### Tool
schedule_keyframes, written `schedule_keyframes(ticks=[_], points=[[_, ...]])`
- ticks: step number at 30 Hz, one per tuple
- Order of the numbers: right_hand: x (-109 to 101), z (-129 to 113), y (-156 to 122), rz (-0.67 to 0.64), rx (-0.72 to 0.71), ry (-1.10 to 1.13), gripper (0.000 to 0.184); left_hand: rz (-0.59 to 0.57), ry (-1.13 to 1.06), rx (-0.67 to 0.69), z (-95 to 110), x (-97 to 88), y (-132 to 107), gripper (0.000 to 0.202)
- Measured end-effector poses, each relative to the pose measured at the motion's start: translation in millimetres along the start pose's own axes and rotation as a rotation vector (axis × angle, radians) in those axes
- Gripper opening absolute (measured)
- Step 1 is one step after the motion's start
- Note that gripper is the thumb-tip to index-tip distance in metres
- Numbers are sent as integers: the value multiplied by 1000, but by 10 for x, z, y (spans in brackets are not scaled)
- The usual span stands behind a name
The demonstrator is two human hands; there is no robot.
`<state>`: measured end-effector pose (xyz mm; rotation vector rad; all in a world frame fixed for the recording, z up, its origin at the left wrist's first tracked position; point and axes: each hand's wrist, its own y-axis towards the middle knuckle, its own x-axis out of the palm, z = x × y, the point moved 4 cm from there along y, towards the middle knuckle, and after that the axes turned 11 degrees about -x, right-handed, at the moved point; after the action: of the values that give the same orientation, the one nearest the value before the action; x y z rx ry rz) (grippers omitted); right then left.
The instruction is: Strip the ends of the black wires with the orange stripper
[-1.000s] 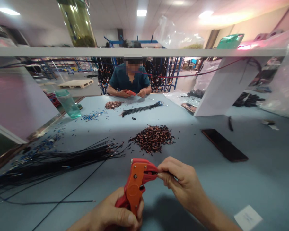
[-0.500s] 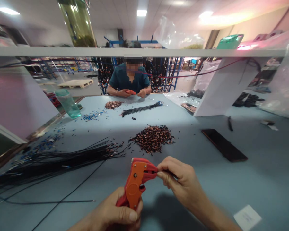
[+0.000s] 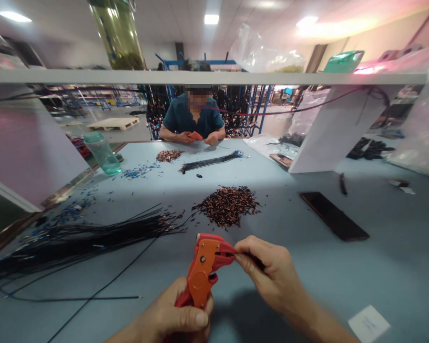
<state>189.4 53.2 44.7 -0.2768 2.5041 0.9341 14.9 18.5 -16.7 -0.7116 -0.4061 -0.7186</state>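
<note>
My left hand (image 3: 188,309) is wrapped round the handles of an orange and red wire stripper (image 3: 200,274). The tool stands upright, its jaws facing right. At the jaw tips, my right hand (image 3: 268,267) is closed in a pinch on a thin black wire, mostly hidden by the fingers. Beyond the tool lies a pile of short black and copper-coloured wire offcuts (image 3: 229,206). A bundle of long black wires (image 3: 103,240) stretches across the table on the left, with a few loose strands nearer me.
A black phone (image 3: 334,216) and a white paper square (image 3: 369,324) lie on the right. At the back left stands a green bottle (image 3: 105,155). A shelf (image 3: 214,77) spans overhead. Opposite, a co-worker (image 3: 193,119) holds a red tool near another wire bundle (image 3: 212,162).
The view has shifted very slightly. Both hands keep their grips, and the stripper stays in almost the same place.
</note>
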Motion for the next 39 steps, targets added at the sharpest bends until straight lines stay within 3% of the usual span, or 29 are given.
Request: schedule_keyframes(ticks=[7,18,25,29,33,39], points=[[84,7,-50,-9,60,-37,18,38,30,-2,-71,-24,28,39],[116,48,-46,-15,112,1,18,84,-6,22,9,10,-7,42],[103,53,-44,-24,98,3,17,-2,-85,28,-6,20,-9,36],[37,126,-22,9,120,-42,17,-37,-171,118,123,-10,-74,29],[10,177,-2,32,143,-47,18,29,-179,239,288,-67,-114,22],[69,138,-39,40,104,-105,17,72,-127,246,257,-94,-49,25]])
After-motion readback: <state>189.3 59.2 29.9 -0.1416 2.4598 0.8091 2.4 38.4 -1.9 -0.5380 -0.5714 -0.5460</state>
